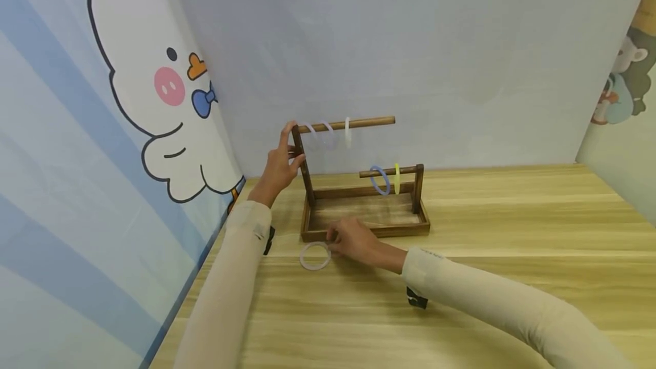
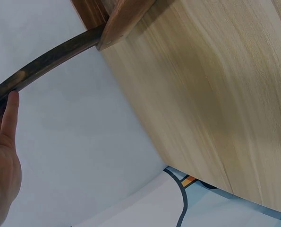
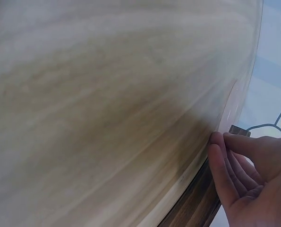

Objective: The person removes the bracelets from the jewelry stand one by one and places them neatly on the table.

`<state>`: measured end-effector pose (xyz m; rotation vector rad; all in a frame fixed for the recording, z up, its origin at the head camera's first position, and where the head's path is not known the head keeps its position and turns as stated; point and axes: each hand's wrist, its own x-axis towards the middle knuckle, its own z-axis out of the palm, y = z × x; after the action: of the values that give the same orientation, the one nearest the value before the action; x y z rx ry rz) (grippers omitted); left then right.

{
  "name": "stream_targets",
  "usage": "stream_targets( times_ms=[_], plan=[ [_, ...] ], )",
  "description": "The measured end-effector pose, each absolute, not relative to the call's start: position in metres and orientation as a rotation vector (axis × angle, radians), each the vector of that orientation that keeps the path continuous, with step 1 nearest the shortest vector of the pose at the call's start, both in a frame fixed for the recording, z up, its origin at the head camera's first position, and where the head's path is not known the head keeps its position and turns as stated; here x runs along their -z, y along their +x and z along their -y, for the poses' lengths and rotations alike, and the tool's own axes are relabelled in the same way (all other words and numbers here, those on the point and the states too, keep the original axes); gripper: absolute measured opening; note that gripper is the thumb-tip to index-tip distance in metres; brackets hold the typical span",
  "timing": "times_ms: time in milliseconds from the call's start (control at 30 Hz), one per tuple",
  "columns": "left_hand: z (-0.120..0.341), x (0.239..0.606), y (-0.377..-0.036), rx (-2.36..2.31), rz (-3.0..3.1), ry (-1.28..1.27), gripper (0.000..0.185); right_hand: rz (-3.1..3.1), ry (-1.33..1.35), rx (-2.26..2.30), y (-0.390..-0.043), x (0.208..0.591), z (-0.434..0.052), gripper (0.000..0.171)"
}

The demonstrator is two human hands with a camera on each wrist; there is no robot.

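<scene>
A dark wooden rack (image 1: 304, 167) has a tall post on its left and a shorter one on its right, each bearing a horizontal rod. Near the top of the tall post, my left hand (image 1: 279, 167) grips it between thumb and fingers; in the left wrist view the left hand (image 2: 3, 175) is partly cut off. In front of the rack's base, my right hand (image 1: 355, 242) pinches the right edge of a pale ring (image 1: 314, 268) at the table. Thumb and fingertips of the right hand (image 3: 253, 175) meet at the ring's (image 3: 230, 106) edge in the right wrist view.
On the upper rod hang two pale lilac rings and a white ring (image 1: 348, 132). The lower rod carries a blue ring (image 1: 376, 188) and a yellow ring (image 1: 397, 178). A grey wall (image 1: 410, 44) rises behind the table (image 1: 502, 232), and a cartoon-printed wall (image 1: 133, 33) borders the left.
</scene>
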<state>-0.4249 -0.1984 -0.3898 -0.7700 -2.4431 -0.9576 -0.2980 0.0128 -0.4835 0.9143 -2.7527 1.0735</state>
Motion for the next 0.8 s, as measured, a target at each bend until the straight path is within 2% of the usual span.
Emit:
stream_targets(
  times_ms=[300,500,800],
  plan=[
    [0.197,0.393,-0.426,0.969,2.448,-0.769,0.08,2.744,1.017,-1.087,-0.298,0.481,-0.019,0.012],
    [0.198,0.391,-0.425,0.976,2.457,-0.76,0.08,2.745,1.021,-0.933,-0.301,0.464,-0.024,0.008],
    [0.198,0.389,-0.423,0.982,2.475,-0.747,0.08,2.607,1.0,-0.925,-0.313,0.439,-0.034,0.026]
  ],
)
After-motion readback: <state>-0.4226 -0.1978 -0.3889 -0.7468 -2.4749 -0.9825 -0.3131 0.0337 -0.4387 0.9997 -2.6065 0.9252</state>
